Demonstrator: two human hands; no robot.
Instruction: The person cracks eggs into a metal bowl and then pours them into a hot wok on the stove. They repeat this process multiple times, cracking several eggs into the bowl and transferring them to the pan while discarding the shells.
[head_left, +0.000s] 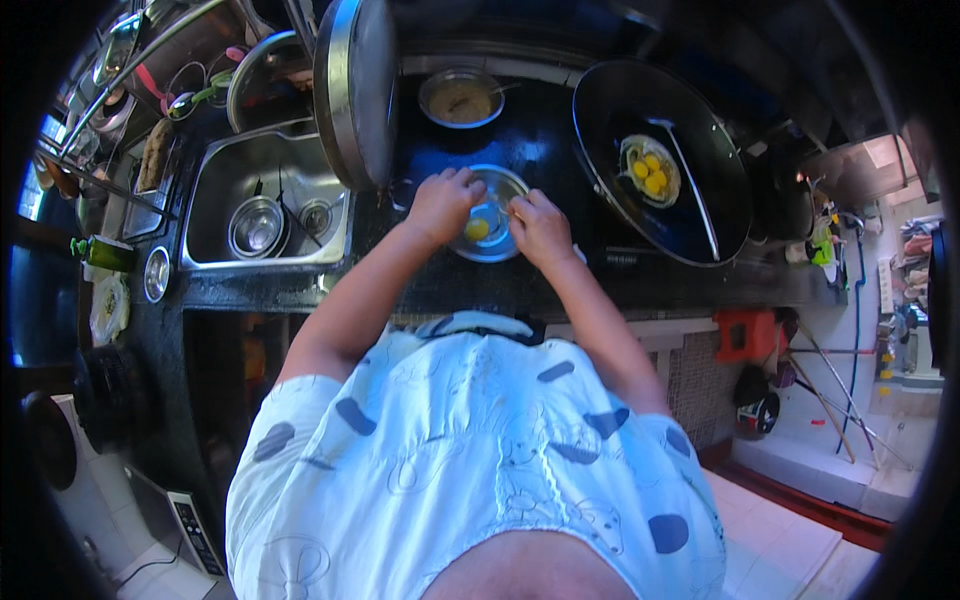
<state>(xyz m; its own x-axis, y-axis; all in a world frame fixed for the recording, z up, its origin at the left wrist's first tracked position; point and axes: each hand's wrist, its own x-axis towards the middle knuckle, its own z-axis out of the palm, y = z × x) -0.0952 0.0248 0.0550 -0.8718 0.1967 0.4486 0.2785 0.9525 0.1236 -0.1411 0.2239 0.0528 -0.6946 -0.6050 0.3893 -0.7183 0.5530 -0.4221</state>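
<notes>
A round metal bowl (491, 255) sits on the black countertop in front of me, with a yellow egg yolk (477, 229) in it. My left hand (444, 201) is at the upper left rim, its fingers bent over the bowl's edge; its thumb is hidden, so a grip on the rim cannot be confirmed. Over the opposite rim is my right hand (544, 229), fingers curled inward. Something small and pale shows at its fingertips, too blurred to name. To the right, a large black wok (622, 97) holds several yolks in egg white (650, 172) and a long-handled metal utensil (694, 191).
Behind the bowl stands another bowl (461, 101) of beige mixture with a utensil in it. A large round lid (360, 94) stands on edge beside the metal sink (214, 180), which contains stacked metal bowls (257, 227). A green bottle (109, 253) is far left.
</notes>
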